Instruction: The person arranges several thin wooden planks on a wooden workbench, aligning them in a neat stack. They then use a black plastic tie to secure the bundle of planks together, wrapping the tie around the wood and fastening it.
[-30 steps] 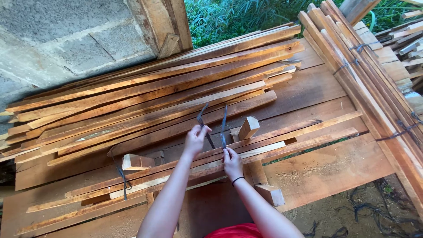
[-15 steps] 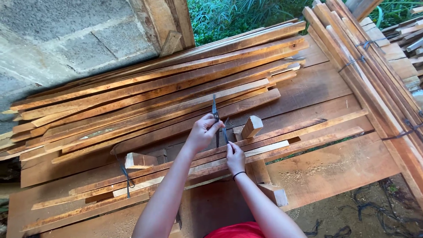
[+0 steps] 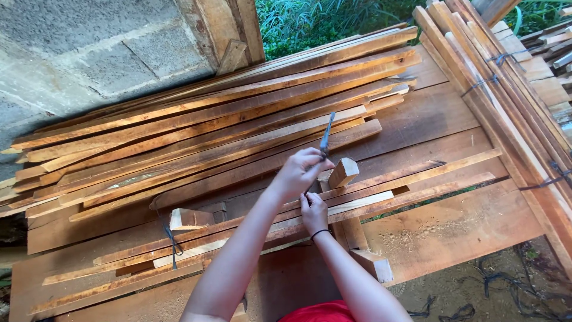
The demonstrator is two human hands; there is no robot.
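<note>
Head view, steeply down, near stacked slats (image 3: 196, 143)

An outdoor timber yard. Rough-sawn wooden slats (image 3: 208, 137) lie stacked on wide planks (image 3: 453, 232), tied bundles (image 3: 506, 83) at two o'clock. A block wall (image 3: 89, 53) stands at ten o'clock, greenery (image 3: 322, 21) at twelve.

Grey block wall (image 3: 89, 53), green foliage (image 3: 310, 21), perhaps dirt ground (image 3: 476, 286), daylight.

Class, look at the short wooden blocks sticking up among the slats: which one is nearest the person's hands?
The block just right of the left hand, almost touching it. The other upright block stands far left beside a dark tie.
</note>
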